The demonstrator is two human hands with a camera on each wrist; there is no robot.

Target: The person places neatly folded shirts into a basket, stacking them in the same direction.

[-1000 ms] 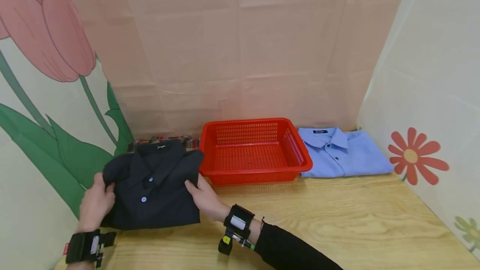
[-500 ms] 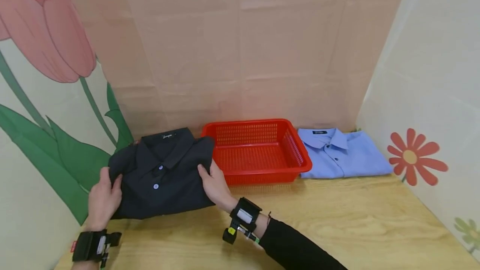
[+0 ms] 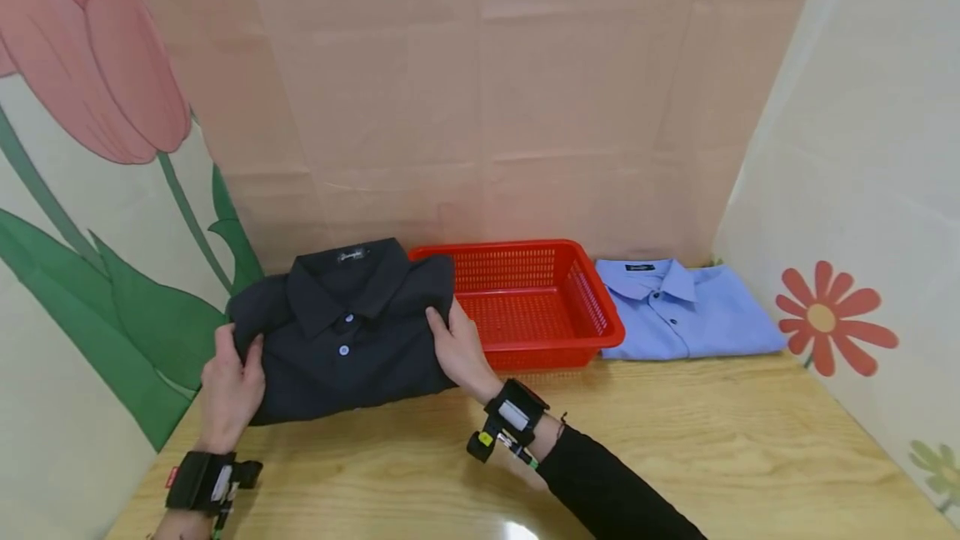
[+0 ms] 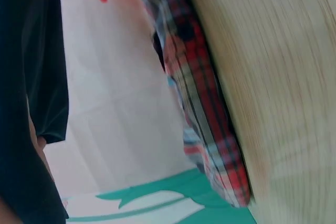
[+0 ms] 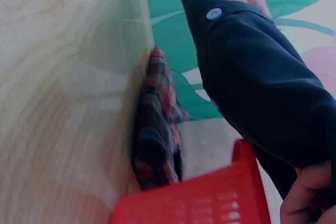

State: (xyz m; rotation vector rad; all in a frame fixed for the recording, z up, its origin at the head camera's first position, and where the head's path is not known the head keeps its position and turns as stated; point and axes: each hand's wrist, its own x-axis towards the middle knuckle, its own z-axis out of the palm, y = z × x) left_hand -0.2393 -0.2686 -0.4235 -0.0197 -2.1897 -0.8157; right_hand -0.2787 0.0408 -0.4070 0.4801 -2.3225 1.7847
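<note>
Head view shows my left hand (image 3: 228, 390) and my right hand (image 3: 463, 348) gripping a folded black shirt (image 3: 345, 332) by its two sides, fingers curled on the cloth. I hold it above the worktop's (image 3: 675, 440) far left corner, overlapping the red basket's (image 3: 540, 307) left rim.

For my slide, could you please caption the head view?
Both hands hold a folded black shirt beside a red basket.
</note>
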